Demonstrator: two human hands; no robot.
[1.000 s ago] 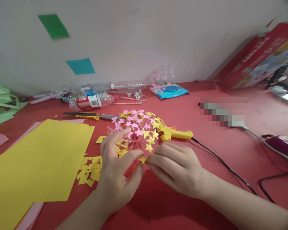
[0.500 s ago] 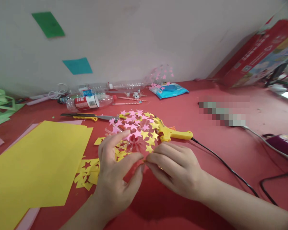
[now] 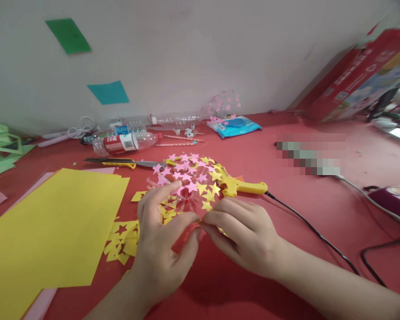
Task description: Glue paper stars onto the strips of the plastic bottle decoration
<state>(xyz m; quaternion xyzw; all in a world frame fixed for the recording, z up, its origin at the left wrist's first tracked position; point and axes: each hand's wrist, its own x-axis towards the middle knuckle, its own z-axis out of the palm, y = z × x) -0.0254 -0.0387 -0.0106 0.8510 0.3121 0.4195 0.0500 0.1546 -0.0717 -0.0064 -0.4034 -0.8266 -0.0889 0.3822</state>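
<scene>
My left hand [image 3: 163,240] is at the centre front, its thumb and a finger pinching towards a tiny yellow-orange piece [image 3: 199,222]. From the other side, the fingertips of my right hand [image 3: 245,235] are closed on the same piece, which is mostly hidden. Just beyond both hands stands a clear plastic piece with a red centre [image 3: 186,193], covered with pink stars [image 3: 186,177] and yellow stars [image 3: 208,195]. A yellow glue gun [image 3: 246,187] lies to its right, with a black cord.
Yellow sheets [image 3: 56,231] and star-punched scraps [image 3: 122,240] lie left. Farther back are scissors [image 3: 146,164], a cutter [image 3: 120,163], a labelled bottle [image 3: 123,143] and a blue wipes pack [image 3: 238,126]. A power strip [image 3: 330,169] lies right.
My hands hold nearly the same pose around the small piece. The view has shifted very slightly.
</scene>
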